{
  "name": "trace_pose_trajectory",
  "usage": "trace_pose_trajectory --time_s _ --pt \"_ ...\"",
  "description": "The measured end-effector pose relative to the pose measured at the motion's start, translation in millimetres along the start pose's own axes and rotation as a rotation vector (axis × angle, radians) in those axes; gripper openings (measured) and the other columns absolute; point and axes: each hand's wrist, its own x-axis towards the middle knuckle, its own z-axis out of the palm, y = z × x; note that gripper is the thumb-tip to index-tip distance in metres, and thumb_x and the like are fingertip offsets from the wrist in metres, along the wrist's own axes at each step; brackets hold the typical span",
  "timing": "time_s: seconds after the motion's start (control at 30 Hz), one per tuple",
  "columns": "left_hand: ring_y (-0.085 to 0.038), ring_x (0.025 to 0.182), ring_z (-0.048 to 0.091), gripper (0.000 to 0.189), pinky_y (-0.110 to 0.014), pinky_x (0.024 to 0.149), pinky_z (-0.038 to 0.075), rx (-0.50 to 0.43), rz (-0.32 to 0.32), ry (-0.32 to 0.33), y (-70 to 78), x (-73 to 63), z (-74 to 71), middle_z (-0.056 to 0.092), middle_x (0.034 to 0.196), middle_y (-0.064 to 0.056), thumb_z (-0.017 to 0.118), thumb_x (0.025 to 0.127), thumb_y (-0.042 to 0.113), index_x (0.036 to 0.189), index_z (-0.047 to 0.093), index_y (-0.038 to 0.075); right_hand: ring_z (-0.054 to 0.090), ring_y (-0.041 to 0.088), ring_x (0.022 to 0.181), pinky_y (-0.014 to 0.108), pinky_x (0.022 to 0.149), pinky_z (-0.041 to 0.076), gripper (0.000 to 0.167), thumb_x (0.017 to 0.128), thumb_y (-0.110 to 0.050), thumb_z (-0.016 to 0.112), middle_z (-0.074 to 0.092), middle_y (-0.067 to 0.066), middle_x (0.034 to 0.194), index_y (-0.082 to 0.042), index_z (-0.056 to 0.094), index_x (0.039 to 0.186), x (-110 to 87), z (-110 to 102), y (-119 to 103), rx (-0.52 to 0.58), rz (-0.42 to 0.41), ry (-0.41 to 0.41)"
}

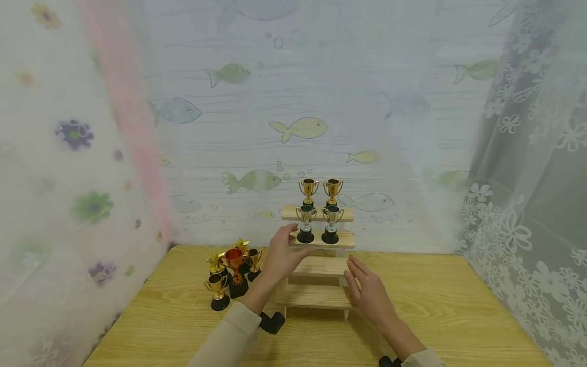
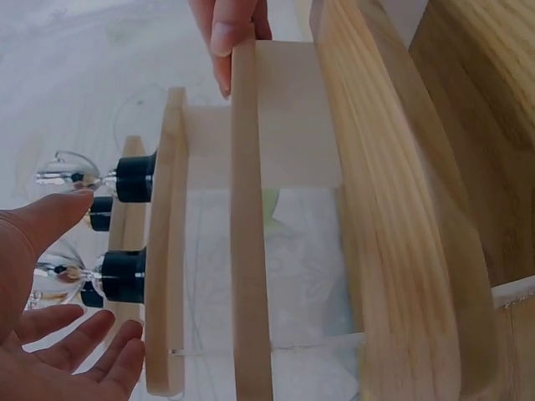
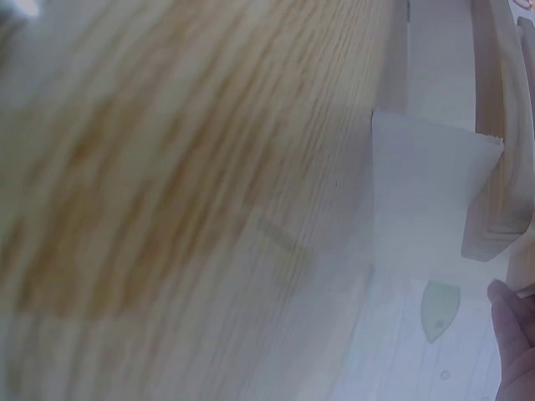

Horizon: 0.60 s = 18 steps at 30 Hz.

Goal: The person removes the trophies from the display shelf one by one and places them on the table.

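Observation:
A tiered wooden stand with pale slats stands on the table. Its top step bears two gold trophy cups; on the step below are two silver trophy cups with black bases. My left hand is spread at the left end of the silver cups' step, thumb toward the cups, holding nothing. With fairly straight fingers, my right hand touches the right end of a lower step. In the left wrist view, right-hand fingertips rest on that slat's end.
Left of the stand is a cluster of trophies: a large bronze-coloured cup, small gold cups and gold star trophies. They stand on the wooden table. A fish-patterned curtain hangs behind; a lace curtain is at right.

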Motion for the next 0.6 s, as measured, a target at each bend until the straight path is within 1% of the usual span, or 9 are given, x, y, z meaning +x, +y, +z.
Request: trace_pose_trajectory --time_s 0.13,0.2,0.33,0.6 --pt "-0.039 0.118 0.060 0.072 -0.051 0.095 0.053 -0.008 -0.022 0.001 -1.3 6.1 2.2 0.056 0.139 -0.020 0.084 0.087 0.025 0.145 0.051 -0.001 0.061 0.042 0.124 0.053 0.097 0.051 0.039 0.104 -0.014 0.061 0.057 0.025 0.143 0.011 0.061 0.134 0.5 -0.5 -0.3 0.004 -0.009 0.002" --pt "-0.039 0.119 0.060 0.070 -0.051 0.096 0.053 -0.006 -0.037 0.000 -2.0 9.1 3.7 0.055 0.140 -0.020 0.083 0.088 0.024 0.146 0.051 0.000 0.061 0.042 0.124 0.053 0.097 0.052 0.039 0.104 -0.014 0.061 0.057 0.025 0.143 0.011 0.061 0.134 0.5 -0.5 -0.2 0.007 -0.011 0.001" --pt "-0.040 0.121 0.060 0.066 -0.051 0.097 0.053 0.002 -0.045 0.003 -1.7 14.1 6.4 0.056 0.140 -0.020 0.081 0.090 0.024 0.145 0.052 0.001 0.062 0.042 0.123 0.053 0.097 0.051 0.039 0.104 -0.014 0.061 0.057 0.025 0.143 0.011 0.061 0.134 1.5 -0.5 0.6 0.010 -0.011 0.002" --pt "-0.038 0.115 0.064 0.054 -0.049 0.095 0.054 0.013 -0.061 0.051 -5.7 22.2 12.6 0.062 0.132 -0.018 0.080 0.091 0.022 0.137 0.060 0.000 0.061 0.042 0.124 0.052 0.097 0.052 0.040 0.104 -0.013 0.062 0.057 0.025 0.142 0.012 0.060 0.134 1.5 -0.6 1.5 0.015 -0.014 0.005"
